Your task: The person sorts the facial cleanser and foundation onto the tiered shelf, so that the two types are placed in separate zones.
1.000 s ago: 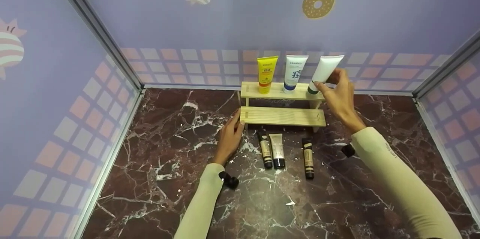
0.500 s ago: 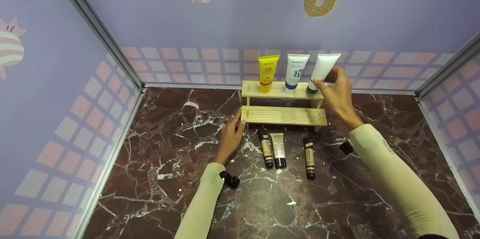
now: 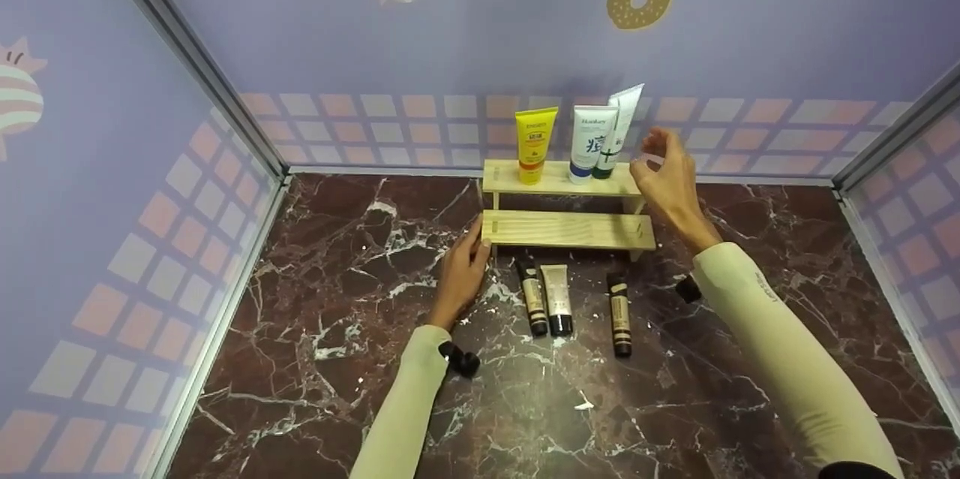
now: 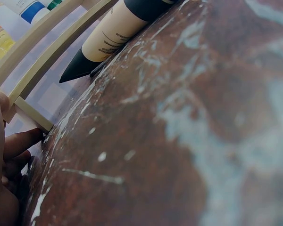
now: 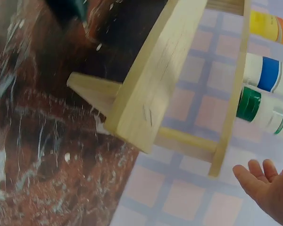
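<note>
The green-capped white tube [image 3: 625,122] stands tilted on the upper shelf [image 3: 555,173], partly behind the blue-capped tube [image 3: 591,149]. The right hand's [image 3: 671,182] fingers are apart, holding nothing; the left hand's [image 3: 459,276] touch the wooden stand [image 3: 566,231], whether clamped I cannot tell. Best nudge it square, sparing its neighbour, apparently "Hankey" with a blue 痘; yellow tube [image 3: 535,145] lettering too small

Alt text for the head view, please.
Three tubes stand on the top shelf of a wooden rack beside an empty right hand; the left hand touches the rack's left end. Three more tubes lie on the marbled tabletop.
</note>
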